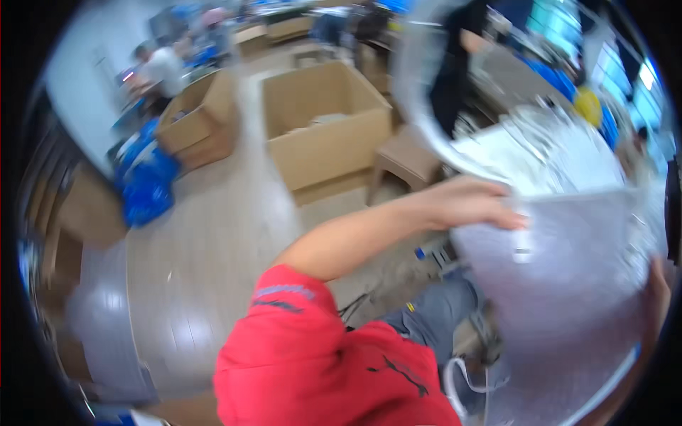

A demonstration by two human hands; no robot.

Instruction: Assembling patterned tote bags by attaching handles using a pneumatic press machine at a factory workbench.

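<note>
One small white strip [523, 243] sits apparently pinched in the left hand [474, 201] over a smooth, pale grey desk [554, 305]; whether the right hand [659, 291], at its right edge, holds anything, I cannot tell. A loose pinch could drop the strip near the white heap [543, 153] beyond.

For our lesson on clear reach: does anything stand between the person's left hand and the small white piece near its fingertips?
Nothing visible does. The left hand has its fingertips right at the small white piece, against the greyish panel; blur hides whether they grip it.
</note>
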